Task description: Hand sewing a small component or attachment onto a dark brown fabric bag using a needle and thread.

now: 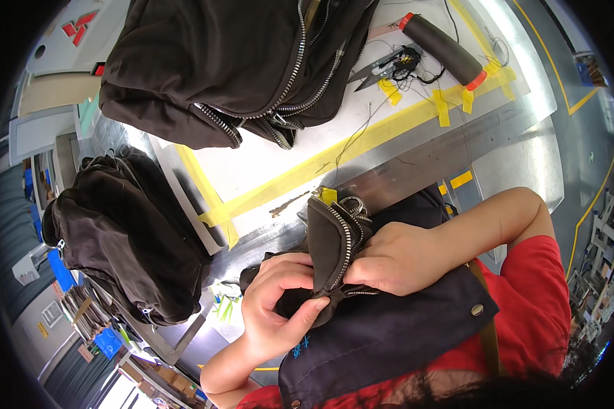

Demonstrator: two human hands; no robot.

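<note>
A dark brown fabric bag point(325, 249) with silver zipper teeth is held up between my hands, just in front of the table's near edge. My left hand point(278, 300) pinches its lower part between thumb and fingers, close to the end of the zipper. On the other side, my right hand point(399, 259) is closed on the fabric beside the zipper, with its fingertips partly hidden behind the bag. Metal rings show at the bag's top. Most of its lower part is hidden by my hands or merges with the dark apron point(396, 327).
A larger dark bag with open zippers point(211, 61) lies on the white, yellow-taped tabletop point(252, 170). Another dark bag point(123, 238) stands at the left. Scissors point(375, 71), tangled black thread point(408, 63) and a thread spool point(443, 51) lie at the far right.
</note>
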